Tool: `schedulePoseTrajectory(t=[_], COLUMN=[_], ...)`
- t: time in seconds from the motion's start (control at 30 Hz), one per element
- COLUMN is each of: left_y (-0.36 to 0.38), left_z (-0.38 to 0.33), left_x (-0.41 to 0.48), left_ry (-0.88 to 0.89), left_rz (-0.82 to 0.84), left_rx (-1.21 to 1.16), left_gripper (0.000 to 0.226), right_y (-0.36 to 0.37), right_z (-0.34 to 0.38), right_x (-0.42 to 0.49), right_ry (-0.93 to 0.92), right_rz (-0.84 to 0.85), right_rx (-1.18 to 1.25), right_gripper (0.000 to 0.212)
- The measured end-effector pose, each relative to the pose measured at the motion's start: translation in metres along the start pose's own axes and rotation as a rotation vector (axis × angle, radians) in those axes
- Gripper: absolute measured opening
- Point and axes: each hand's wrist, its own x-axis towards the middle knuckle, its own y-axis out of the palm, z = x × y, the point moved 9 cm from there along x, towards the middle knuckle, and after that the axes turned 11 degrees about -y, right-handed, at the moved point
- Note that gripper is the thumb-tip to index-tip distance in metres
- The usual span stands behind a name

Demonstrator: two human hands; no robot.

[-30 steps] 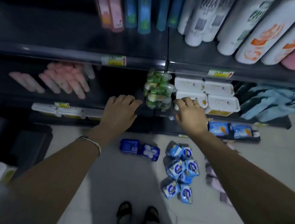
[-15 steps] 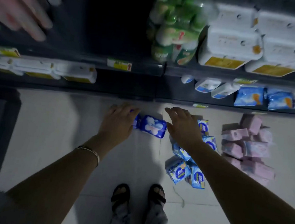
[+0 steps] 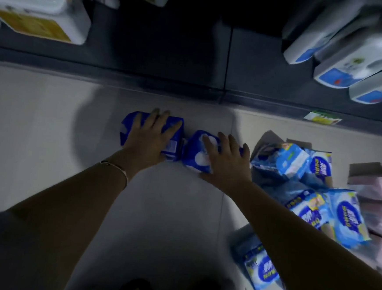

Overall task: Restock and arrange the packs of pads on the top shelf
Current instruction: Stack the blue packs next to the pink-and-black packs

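my left hand [image 3: 149,141] lies spread flat on a dark blue pack [image 3: 128,128], my right hand [image 3: 227,163] on the second pack [image 3: 195,160] beside it, neither gripping yet. both packs are down on the floor [image 3: 50,122]. light blue packs [image 3: 298,162] wait right of my right hand, so most restocking looks undone.
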Motion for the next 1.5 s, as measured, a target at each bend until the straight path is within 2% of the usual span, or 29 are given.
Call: schedulePoseTrajectory(t=[0.07, 0.13, 0.27, 0.47, 0.53, 0.63, 0.77, 0.97, 1.2, 1.5], left_y=[0.014, 0.022, 0.02, -0.052, -0.09, -0.157, -0.259, -0.43, -0.614, -0.802], left_z=[0.0, -0.001, -0.011, -0.003, 0.002, 0.004, 0.01, 0.037, 0.064, 0.087], left_x=[0.011, 0.016, 0.013, -0.024, -0.041, -0.067, -0.108, -0.168, -0.246, -0.362], left_ry=[-0.009, -0.036, -0.081, -0.122, -0.121, -0.101, -0.068, -0.056, -0.124, -0.25], left_rz=[0.028, 0.027, 0.03, 0.036, 0.036, 0.023, -0.011, -0.145, -0.335, -0.52], left_rx=[0.017, 0.02, 0.125, 0.119, 0.1, 0.103, 0.129, 0.178, 0.171, 0.129], left_gripper=[0.105, 0.109, 0.107, 0.104, 0.104, 0.103, 0.1, 0.098, 0.098, 0.099], right_y=[0.016, 0.019, 0.017, -0.053, -0.085, -0.147, -0.242, -0.406, -0.599, -0.782], right_z=[-0.003, -0.002, 0.0, -0.002, 0.002, 0.011, 0.028, 0.053, 0.08, 0.114], right_x=[0.006, 0.01, 0.009, -0.026, -0.044, -0.072, -0.108, -0.158, -0.216, -0.319], right_ry=[0.021, 0.033, 0.053, 0.1, 0.13, 0.154, 0.14, 0.133, 0.042, -0.044], right_rz=[0.019, -0.053, -0.095, -0.071, -0.044, -0.098, -0.072, -0.146, -0.28, -0.426], right_rx=[-0.002, -0.054, -0.064, -0.022, -0.016, -0.024, 0.015, 0.035, 0.001, -0.045], right_gripper=[0.106, 0.109, 0.104, 0.095, 0.094, 0.098, 0.086, 0.081, 0.081, 0.083])
